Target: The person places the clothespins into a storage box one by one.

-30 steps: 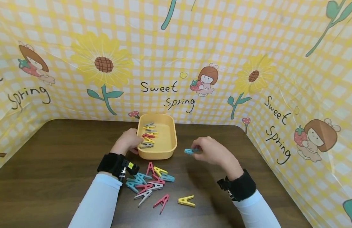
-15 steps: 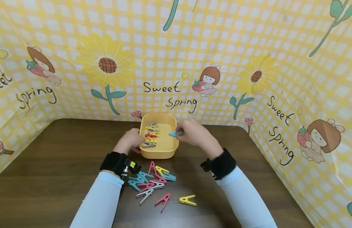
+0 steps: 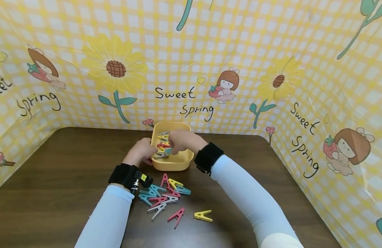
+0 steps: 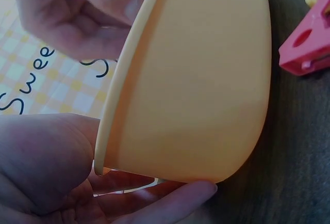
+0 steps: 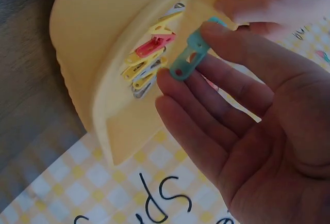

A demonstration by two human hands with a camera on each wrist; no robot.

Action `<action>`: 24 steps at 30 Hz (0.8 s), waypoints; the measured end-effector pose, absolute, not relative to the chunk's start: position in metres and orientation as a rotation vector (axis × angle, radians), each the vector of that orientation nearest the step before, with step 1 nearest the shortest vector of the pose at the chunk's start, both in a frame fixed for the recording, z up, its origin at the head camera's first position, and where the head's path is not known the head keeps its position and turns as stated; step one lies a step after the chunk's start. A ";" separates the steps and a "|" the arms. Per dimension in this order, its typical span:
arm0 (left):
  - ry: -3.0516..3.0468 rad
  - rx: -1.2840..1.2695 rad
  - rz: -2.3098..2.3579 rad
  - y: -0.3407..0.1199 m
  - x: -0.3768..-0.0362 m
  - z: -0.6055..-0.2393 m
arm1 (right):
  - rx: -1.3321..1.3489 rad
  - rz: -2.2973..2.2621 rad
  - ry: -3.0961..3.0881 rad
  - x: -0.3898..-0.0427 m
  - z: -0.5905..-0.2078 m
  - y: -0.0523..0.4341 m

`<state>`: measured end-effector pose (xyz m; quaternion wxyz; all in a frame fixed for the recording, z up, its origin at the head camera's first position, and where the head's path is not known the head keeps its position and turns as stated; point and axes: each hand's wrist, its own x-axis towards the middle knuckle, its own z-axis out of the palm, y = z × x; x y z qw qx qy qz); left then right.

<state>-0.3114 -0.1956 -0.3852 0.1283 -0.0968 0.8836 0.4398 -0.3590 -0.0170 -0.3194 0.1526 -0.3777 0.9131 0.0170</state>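
Left hand grips the yellow tub's left rim at frame centre, steadying it on the desk while right hand pinches a teal clothespin over the clipped rim.

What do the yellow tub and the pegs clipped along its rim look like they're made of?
Yellow tub: likely moulded plastic, matte, even colour, rounded corners, thin rolled rim. Teal peg in the right hand: apparently plastic too, flat bright colour with round moulded holes. Springs too small to judge.

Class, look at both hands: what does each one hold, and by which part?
Right hand pinches a teal clothespin by its handle end; left hand grips the yellow tub by its rim.
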 end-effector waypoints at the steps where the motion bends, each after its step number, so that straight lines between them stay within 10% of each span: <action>1: 2.573 -0.274 1.273 -0.197 -0.311 -0.385 | -1.080 0.082 2.609 -0.359 -0.320 -0.022; 24: 2.589 -0.186 1.313 -0.200 -0.310 -0.387 | -0.939 0.346 2.539 -0.355 -0.345 -0.073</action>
